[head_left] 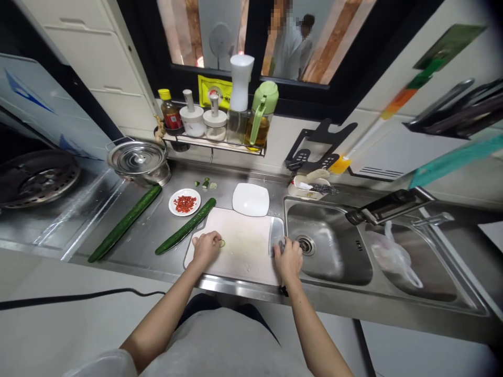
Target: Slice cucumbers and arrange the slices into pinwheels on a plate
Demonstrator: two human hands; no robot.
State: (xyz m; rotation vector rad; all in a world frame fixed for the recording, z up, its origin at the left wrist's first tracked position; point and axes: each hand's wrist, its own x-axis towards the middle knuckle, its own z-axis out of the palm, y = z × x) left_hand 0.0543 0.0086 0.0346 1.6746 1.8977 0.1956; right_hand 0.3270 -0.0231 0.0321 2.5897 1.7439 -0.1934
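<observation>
In the head view, the left hand [207,247] has thumb and fingers pinched together on a small cucumber slice [222,243] at the left part of the cutting board [245,246]. The right hand [288,256] lies over the knife [276,233] at the board's right edge; whether its fingers are clamped cannot be told. A cucumber [184,228] rests on the tabletop [147,246] along the board's left side, and a white dish [250,199] sits just behind the board. Best keep the slice in a light fingertip pinch, blade flat and well apart from the left fingers.
</observation>
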